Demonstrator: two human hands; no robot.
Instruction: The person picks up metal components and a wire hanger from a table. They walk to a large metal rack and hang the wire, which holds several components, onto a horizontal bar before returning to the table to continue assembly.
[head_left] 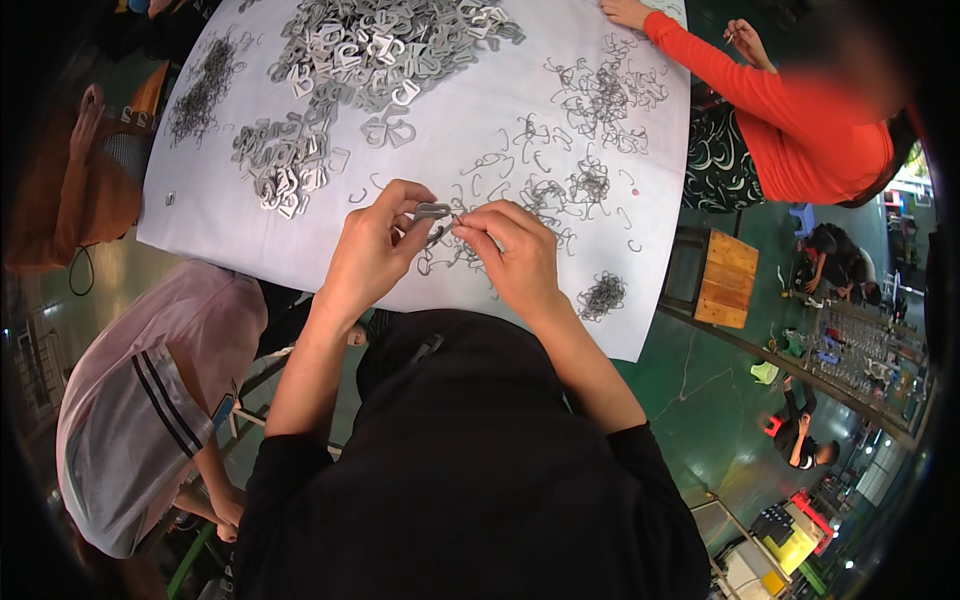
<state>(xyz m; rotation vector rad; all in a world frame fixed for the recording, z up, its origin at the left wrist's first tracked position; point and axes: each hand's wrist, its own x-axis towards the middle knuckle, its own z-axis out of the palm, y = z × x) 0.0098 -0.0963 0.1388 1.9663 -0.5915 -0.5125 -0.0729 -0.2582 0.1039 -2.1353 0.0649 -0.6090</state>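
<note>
Looking down from the head view, I noted these things:

Left hand: the left hand [372,252] was curled close, thumb and fingertips pinched on a flat grey metal clip [432,210], held just above the white table [450,130] near its front edge.

Right hand: the right hand [512,255] was likewise narrowed, its thumb and forefinger nipped on a thin wire hook [447,230] right beside the clip; whether hook and clip touched I could not tell.

Between the hands: both sets of fingertips met almost together, the clip at the top and the hook just below it.

Under the hands: a tangle of loose wire hooks [560,195] lay on the white top, spreading to the right and away from the person.

Farther back: a large heap of flat metal clips [370,50] covered the far middle of the table, with a smaller cluster [285,165] nearer on the left.

Far left of table: a dark pile of small wire pieces [205,85].

Others: a person in an orange sleeve [740,85] sat at the far right corner, and a person in a pale shirt [150,400] stood at the left.
</note>
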